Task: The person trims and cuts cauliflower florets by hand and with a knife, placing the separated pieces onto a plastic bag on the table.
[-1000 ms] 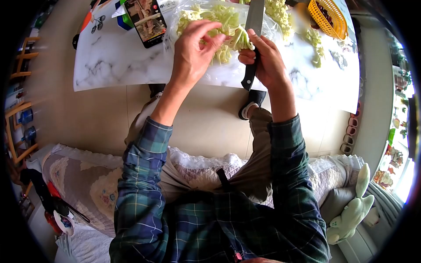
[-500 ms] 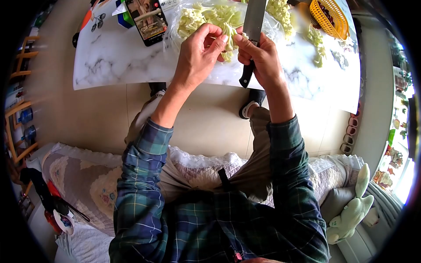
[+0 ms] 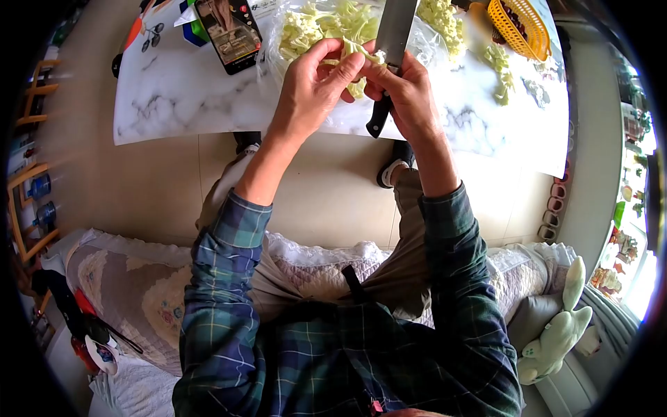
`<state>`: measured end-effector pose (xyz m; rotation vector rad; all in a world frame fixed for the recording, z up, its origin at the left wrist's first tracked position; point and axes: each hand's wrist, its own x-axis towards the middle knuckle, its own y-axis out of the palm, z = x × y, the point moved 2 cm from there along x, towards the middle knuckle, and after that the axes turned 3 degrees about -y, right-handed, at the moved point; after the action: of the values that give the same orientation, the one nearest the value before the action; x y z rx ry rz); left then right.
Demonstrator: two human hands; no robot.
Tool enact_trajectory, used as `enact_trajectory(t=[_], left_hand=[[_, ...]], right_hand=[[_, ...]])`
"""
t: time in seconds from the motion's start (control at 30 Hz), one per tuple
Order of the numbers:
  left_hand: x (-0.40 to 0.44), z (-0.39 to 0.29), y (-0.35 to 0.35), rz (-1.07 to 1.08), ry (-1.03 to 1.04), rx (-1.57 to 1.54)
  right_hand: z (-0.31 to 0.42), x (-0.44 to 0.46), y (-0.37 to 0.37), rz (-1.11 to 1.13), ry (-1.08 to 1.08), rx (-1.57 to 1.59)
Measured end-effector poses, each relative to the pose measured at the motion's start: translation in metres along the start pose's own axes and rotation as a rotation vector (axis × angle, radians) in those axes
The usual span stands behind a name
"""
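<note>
Over the near edge of the marble-patterned table (image 3: pixel 180 104), my left hand (image 3: pixel 314 87) is closed on a pale green cauliflower piece (image 3: pixel 354 50), thumb and fingers pinching its stem. My right hand (image 3: pixel 411 94) grips a kitchen knife (image 3: pixel 397 31) by its black handle, the wide blade pointing away from me. Its thumb reaches to the cauliflower piece beside the blade. Just beyond my hands, more cauliflower (image 3: pixel 300 35) lies on a clear plastic bag (image 3: pixel 427 50). The far end of the blade is cut off by the frame.
A phone (image 3: pixel 229 35) with its screen lit stands left of the bag. To the right are loose cauliflower pieces (image 3: pixel 500 73), more florets (image 3: pixel 442 24) and a yellow basket (image 3: pixel 521 31) with dark contents. A quilted sofa (image 3: pixel 132 278) is behind me.
My right hand and the knife have shifted slightly left, closer to my left hand. The right thumb now sits against the cauliflower piece. The phone's picture differs.
</note>
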<state>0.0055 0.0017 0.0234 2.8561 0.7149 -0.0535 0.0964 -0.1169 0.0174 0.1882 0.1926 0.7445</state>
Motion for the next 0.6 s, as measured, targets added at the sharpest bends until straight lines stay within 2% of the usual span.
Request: enact_trajectory(t=[0.07, 0.3, 0.43, 0.5, 0.6], left_hand=[[0.0, 0.003, 0.0, 0.024, 0.086, 0.117], [0.003, 0.009, -0.012, 0.098, -0.003, 0.158], [0.003, 0.01, -0.011, 0.125, -0.024, 0.064], [0.003, 0.013, -0.01, 0.104, -0.031, 0.043], [0.003, 0.012, -0.01, 0.017, -0.002, -0.025]], right_hand=[[0.002, 0.0, -0.001, 0.001, 0.02, -0.002], [0.006, 0.004, -0.012, 0.017, 0.175, 0.249], [0.005, 0.008, -0.018, 0.028, 0.072, 0.134], [0.006, 0.007, -0.02, -0.179, -0.109, -0.348], [0.007, 0.006, -0.019, -0.182, -0.11, -0.36]])
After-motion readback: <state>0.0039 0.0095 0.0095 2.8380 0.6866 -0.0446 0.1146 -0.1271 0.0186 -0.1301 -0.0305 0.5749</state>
